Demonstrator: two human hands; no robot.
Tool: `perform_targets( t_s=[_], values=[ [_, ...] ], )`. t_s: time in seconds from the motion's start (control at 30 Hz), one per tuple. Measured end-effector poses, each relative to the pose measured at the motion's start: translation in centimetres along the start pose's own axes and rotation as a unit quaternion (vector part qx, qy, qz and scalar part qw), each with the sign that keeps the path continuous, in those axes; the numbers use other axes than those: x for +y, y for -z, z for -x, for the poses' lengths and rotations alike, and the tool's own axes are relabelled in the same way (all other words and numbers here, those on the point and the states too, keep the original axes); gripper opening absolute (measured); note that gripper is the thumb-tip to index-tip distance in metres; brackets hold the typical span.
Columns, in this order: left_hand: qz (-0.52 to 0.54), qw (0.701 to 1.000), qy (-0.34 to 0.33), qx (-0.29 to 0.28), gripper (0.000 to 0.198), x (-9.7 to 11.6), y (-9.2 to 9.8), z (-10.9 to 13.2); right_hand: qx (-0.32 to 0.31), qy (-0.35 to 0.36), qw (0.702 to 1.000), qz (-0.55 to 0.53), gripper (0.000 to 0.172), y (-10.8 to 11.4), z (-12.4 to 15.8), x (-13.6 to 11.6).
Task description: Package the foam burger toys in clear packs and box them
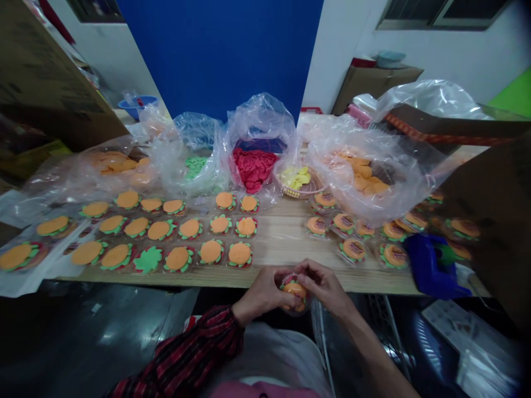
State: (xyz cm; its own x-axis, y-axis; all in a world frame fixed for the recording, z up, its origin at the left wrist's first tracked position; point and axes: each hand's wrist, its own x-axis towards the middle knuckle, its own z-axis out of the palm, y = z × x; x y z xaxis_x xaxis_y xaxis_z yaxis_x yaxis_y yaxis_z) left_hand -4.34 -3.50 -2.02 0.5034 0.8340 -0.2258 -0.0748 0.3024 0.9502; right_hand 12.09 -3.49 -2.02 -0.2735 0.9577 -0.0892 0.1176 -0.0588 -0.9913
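- Right at the middle of the counter [282, 235], just off its near edge, a cased toy burger [293, 292] is being held between two hands!
- By the left hand [263, 293], it is being cupped, the fingers curled around its side and closed on it.
- By the right hand [326, 283], its rim is being gripped, thumb and fingers bent and nearly together on the clear case.
- Over to the left half, rows of burgers [178, 258] are being carried up to the near edge; among them, a green leaf piece [148, 260] is being shown without a bun.
- Along the far edge, red pieces [254, 168] are being held in a clear bag [261, 113], green ones [194, 166] beside them, and yellow ones [296, 178] are being kept in a basket [311, 189].
- Towards the right edge, labelled burgers [352, 250] are being displayed in a cluster, and the near right corner is being occupied by a blue tape dispenser [425, 268].
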Motion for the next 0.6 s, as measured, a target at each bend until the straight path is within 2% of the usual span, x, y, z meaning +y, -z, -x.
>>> perform_targets(
  t_s=[0.07,0.1,0.2,0.27,0.33,0.4,0.47,0.53,0.6],
  values=[
    [-0.022,1.0,-0.001,-0.021,0.032,0.0,0.1,-0.1,-0.019,-0.004,1.0,0.002,0.019,-0.3,-0.2,-0.5],
    [-0.03,0.999,0.002,-0.012,0.032,-0.1,0.2,-0.2,-0.004,-0.004,1.0,-0.01,0.02,-0.6,-0.3,-0.5],
    [-0.033,0.997,0.013,0.064,0.03,-0.6,0.1,-0.2,0.119,-0.013,0.986,-0.115,0.025,-1.7,-0.3,0.1],
    [0.0,0.995,0.001,0.103,0.034,-1.0,-0.2,0.0,0.204,-0.035,0.954,-0.219,0.026,-2.3,-0.2,0.7],
    [0.057,0.991,-0.024,0.117,0.037,-1.3,-0.6,0.1,0.242,-0.054,0.926,-0.283,0.027,-2.4,-0.1,1.2],
    [0.094,0.988,-0.043,0.118,0.035,-1.3,-0.8,0.2,0.234,-0.053,0.932,-0.272,0.026,-2.0,0.0,1.4],
    [0.069,0.991,-0.042,0.105,0.03,-1.0,-0.7,0.2,0.19,-0.036,0.961,-0.199,0.024,-1.1,0.1,1.1],
    [0.007,0.998,-0.023,0.062,0.027,-0.5,-0.4,0.1,0.104,-0.019,0.989,-0.107,0.02,0.0,0.0,0.6],
    [-0.037,0.999,-0.001,0.01,0.027,0.0,-0.2,0.0,0.011,-0.005,0.999,-0.036,0.019,0.7,-0.2,-0.2]
  ],
)
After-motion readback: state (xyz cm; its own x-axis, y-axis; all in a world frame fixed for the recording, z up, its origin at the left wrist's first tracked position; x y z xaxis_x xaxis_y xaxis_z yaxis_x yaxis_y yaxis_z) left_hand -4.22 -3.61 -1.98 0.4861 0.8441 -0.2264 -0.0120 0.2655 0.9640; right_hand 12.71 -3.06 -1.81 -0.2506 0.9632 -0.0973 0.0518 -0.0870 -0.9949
